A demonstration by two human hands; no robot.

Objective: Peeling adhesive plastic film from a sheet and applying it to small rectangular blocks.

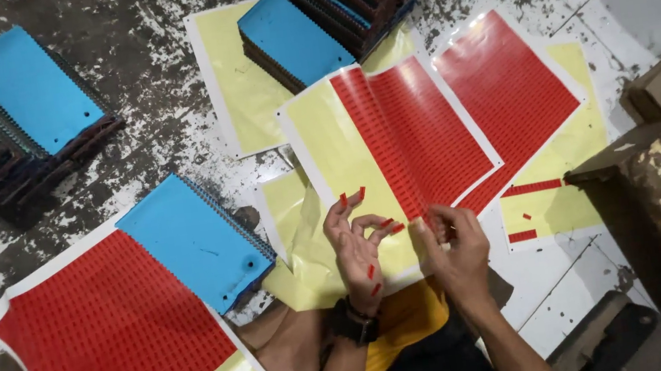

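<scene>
Several small red stickers (372, 272) cling to the open fingers of the left hand (359, 251) while the right hand (456, 247) pinches one off the red sticker sheet (394, 147) (near centre), so peeling seems underway.

I have one view only — the head camera, worn high and tilted steeply down, close over the floor (125, 110) at arm's length; nothing else overlaps it.
</scene>
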